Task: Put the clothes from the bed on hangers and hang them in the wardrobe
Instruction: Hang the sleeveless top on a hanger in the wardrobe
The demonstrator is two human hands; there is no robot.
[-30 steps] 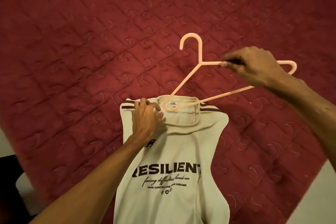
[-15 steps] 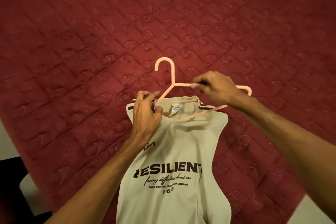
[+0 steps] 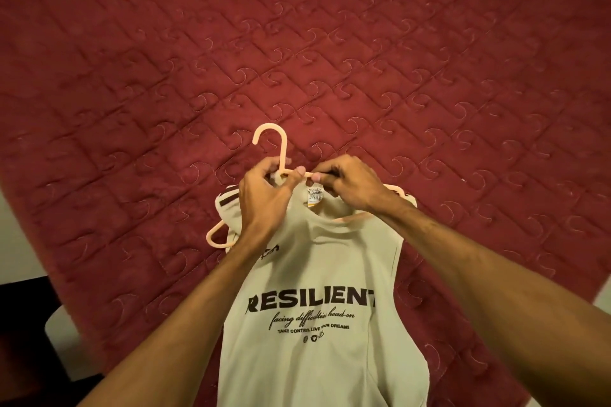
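A cream sleeveless shirt printed "RESILIENT" lies face up on the bed, collar pointing away from me. A peach plastic hanger sits inside its neck; the hook sticks out above the collar and the left end pokes out of the left armhole. My left hand grips the shirt's collar and the hanger's neck just under the hook. My right hand pinches the hanger's right arm at the collar's edge, beside the neck label.
The dark red quilted bedspread fills most of the view. Pale floor shows at the left edge and lower right corner. A dark object stands at the lower left beside the bed.
The hanger slid down into the shirt's neck; its left end now comes out of the left armhole. My right hand moved left and both hands have met at the collar.
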